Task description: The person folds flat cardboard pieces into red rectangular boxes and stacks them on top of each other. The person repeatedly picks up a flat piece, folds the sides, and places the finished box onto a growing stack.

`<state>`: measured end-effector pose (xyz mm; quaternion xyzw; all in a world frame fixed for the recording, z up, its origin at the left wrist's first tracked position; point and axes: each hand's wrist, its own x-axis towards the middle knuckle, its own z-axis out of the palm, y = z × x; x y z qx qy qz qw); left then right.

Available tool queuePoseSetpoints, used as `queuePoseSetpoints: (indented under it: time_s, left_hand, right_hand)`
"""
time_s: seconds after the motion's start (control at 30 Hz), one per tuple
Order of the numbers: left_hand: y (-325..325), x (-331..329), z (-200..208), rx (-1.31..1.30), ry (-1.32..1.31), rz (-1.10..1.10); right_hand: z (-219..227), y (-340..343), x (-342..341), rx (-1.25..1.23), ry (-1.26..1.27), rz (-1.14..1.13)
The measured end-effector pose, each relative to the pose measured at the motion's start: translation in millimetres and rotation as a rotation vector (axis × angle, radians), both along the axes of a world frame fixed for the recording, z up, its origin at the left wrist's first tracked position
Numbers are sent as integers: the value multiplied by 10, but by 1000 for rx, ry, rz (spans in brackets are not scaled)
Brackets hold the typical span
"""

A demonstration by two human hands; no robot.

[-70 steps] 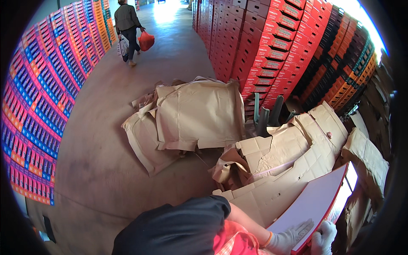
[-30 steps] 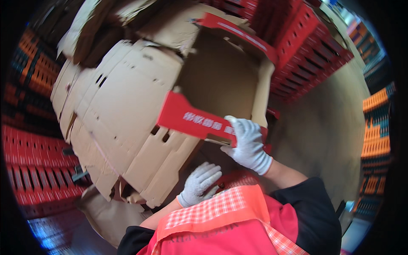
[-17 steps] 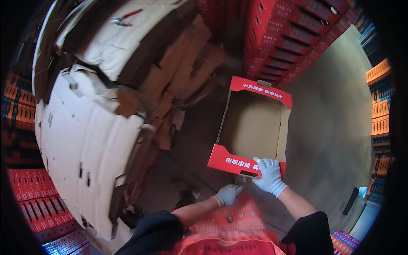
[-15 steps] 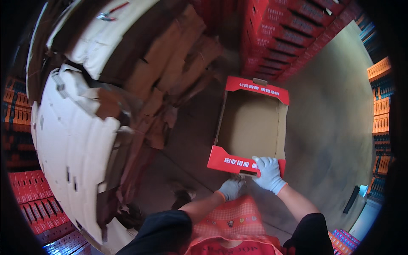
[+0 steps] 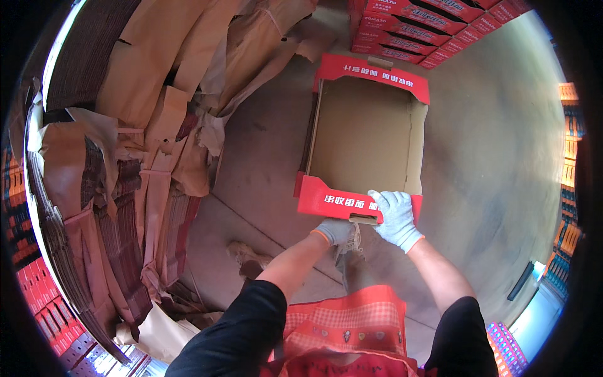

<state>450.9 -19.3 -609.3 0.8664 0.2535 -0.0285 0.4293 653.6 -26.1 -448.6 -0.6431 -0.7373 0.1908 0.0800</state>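
An open red cardboard tray (image 5: 364, 138) with a plain brown inside and white printing on its end walls is held out in front of me. My right hand (image 5: 394, 217), in a white glove with an orange cuff, is closed over the tray's near wall by the right corner, fingers reaching inside. Under the left part of that same wall is my left hand (image 5: 337, 231), gloved alike. Its fingers are mostly hidden beneath the tray, which it appears to hold from below. A second red edge shows along the tray's left side; I cannot tell whether it is another tray.
Bundles of flattened cardboard (image 5: 125, 232) with torn brown wrapping paper (image 5: 188, 163) fill the left side. A stack of red printed cartons (image 5: 433, 31) stands at the far side. Orange and dark cartons (image 5: 570, 176) line the right rim. Concrete floor (image 5: 490, 151) lies below.
The tray and both hands sit higher in the view, slightly further left. My view has swung, so more torn wrapping and flattened cardboard shows at left. Both hands keep their places on the tray.
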Motion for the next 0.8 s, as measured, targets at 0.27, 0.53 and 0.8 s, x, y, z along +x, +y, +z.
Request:
queuePoseSetpoints:
  time_s: [0.27,0.53,0.8]
  left_hand:
    - [12,66,261,-109,160,50]
    - [-367,-308,1892,-107,-356,31]
    - [-179,-2438,4714,36,-582,654]
  right_hand:
    - [-99,145,-189,-459,-310,-24]
    - [225,550,-384,-674,-522,34]
    - [2870,1260,-2013,-471,1044,-81]
